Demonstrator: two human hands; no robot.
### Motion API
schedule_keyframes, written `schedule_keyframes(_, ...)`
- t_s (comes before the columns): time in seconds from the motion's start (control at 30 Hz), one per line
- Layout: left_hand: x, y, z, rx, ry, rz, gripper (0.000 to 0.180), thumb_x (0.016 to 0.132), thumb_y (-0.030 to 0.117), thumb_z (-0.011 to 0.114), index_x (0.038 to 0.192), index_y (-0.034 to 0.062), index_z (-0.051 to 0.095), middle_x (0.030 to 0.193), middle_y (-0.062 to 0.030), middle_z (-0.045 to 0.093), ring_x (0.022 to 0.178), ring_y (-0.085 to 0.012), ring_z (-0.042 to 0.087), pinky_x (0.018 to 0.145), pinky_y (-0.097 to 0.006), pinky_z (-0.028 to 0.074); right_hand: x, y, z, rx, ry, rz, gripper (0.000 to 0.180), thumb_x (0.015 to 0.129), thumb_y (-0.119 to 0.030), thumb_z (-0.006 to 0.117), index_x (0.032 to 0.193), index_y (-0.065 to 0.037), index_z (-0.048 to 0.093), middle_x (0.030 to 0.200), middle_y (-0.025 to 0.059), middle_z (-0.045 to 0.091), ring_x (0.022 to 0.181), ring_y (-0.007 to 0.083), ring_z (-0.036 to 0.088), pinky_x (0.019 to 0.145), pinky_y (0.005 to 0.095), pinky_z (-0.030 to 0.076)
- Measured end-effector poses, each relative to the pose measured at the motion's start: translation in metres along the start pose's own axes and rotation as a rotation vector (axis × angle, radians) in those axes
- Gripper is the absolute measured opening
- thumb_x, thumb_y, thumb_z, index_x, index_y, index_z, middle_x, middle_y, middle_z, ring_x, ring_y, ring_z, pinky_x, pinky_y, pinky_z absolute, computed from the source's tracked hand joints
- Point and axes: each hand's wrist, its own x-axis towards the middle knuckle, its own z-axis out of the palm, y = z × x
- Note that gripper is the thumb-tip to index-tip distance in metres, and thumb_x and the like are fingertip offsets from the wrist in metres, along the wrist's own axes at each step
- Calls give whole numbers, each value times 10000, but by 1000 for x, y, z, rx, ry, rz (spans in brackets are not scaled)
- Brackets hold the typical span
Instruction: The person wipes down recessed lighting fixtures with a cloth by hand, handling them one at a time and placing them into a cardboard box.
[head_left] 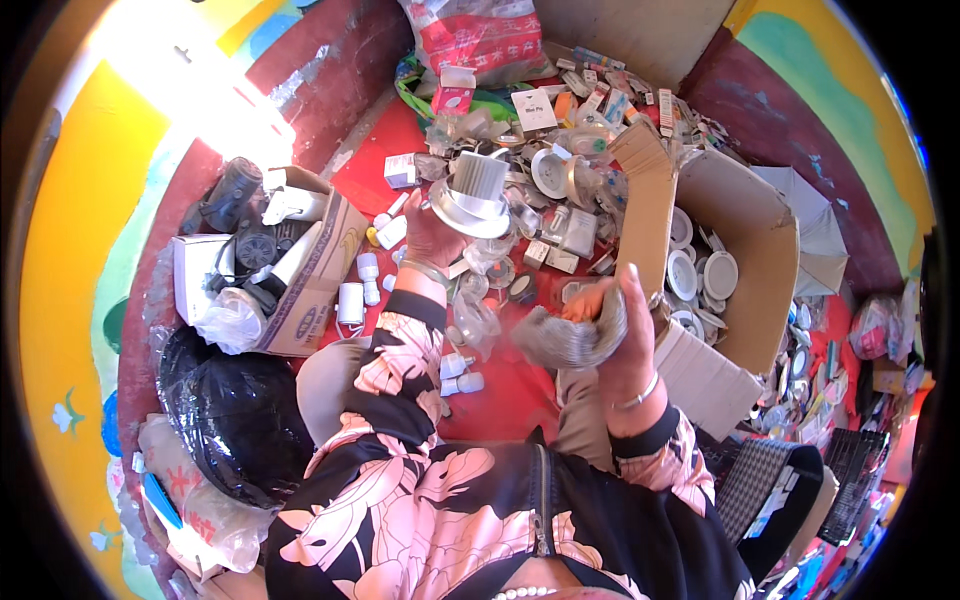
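Note:
In my raised left hand is a downlight with a ribbed, finned body and a wide pale rim. The fingers close around its left side, and its rim tilts toward me. My right hand grips a brush with grey bristles, smeared by motion, and an orange part beside the palm. The brush is apart from the downlight, lower and to the right. Close to my right hand, an open cardboard box holds several round white light fittings.
A heap of bulbs, small boxes and plastic packaging covers the red sheet ahead. To the left stand a carton of black and white devices and a black plastic bag. A red-and-white sack stands at the far wall.

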Motion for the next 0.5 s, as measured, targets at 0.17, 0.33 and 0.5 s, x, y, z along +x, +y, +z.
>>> schedule_keyframes(0.17, -38, 13, 90, 343, -303, -49, 851, 638, 409, 675, 1329, 41, 344, 1296, -137, 442, 1193, -271, 449, 1009, -399, 354, -3, -19, 21, -447, 104, -86, 475, 817, -293, 644, 1123, 48, 518, 922, 90, 604, 814, 155, 575, 724, 268, 456)
schedule_keyframes(0.33, -70, 29, 148, 767, -374, -56, 928, 569, 290, 763, 1344, 47, 313, 1266, -105, 444, 1196, -226, 434, 1012, -354, 324, -10, -41, 72, -416, -32, -57, 676, 731, -323, 742, 1224, 36, 449, 1039, 97, 579, 947, 144, 546, 817, 266, 435)
schedule_keyframes(0.5, -75, 31, 143, 847, -331, -4, 935, 561, 265, 788, 1340, 59, 313, 1234, -79, 433, 1186, -208, 416, 1011, -342, 306, 9, -29, 79, -277, -92, -19, 579, 732, -276, 745, 1156, 26, 493, 1010, 81, 589, 862, 128, 571, 737, 247, 463)
